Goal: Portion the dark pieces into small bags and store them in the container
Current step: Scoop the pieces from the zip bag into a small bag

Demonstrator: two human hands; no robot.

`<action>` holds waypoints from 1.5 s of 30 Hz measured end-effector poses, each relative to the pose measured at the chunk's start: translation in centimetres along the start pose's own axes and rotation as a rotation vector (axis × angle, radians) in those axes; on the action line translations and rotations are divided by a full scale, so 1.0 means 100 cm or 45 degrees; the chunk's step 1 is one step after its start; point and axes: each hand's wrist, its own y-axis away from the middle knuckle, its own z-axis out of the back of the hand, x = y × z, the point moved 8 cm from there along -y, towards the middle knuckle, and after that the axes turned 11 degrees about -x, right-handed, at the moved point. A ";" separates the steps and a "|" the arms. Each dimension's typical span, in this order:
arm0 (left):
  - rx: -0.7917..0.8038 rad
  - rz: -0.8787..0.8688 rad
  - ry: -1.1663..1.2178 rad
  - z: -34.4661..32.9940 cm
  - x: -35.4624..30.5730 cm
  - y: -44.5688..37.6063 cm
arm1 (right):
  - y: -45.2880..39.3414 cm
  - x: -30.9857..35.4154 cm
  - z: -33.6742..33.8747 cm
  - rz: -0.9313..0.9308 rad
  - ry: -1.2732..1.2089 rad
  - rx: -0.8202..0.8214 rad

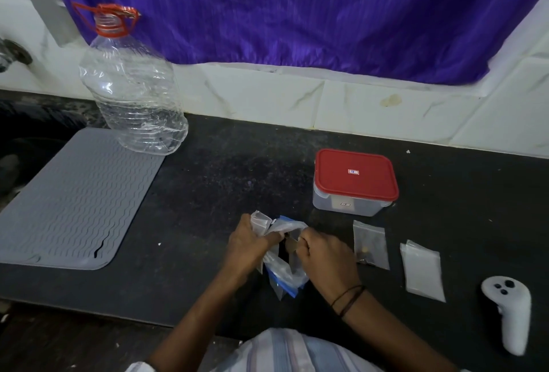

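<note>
My left hand [248,248] grips crumpled clear plastic bags [261,223] at the counter's front middle. My right hand [325,255] pinches something small at the mouth of a larger clear bag with a blue strip [286,278], which lies between both hands. What the fingers pinch is too small to tell. To the right lies a small clear bag with dark pieces inside [370,245], and further right a small clear bag that looks empty [423,270]. The container [355,183], a clear box with a red lid on it, stands behind them.
A large clear plastic bottle with a red cap [130,86] stands at the back left, partly on a grey ribbed mat [74,199]. A white handheld controller [509,312] lies at the front right. The dark counter [237,169] ends at a tiled wall under a purple curtain [297,9].
</note>
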 end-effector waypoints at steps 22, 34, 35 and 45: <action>0.119 0.371 0.612 -0.024 0.025 -0.006 | 0.018 -0.058 -0.031 -0.563 -0.774 -0.032; 0.013 0.329 0.589 -0.019 0.027 -0.006 | 0.036 -0.066 -0.040 -0.791 -1.134 0.007; 0.004 0.334 0.594 -0.019 0.028 -0.006 | 0.037 -0.066 -0.040 -0.784 -1.130 0.015; 0.012 0.338 0.622 -0.019 0.028 -0.002 | 0.039 -0.066 -0.038 -0.844 -1.166 0.107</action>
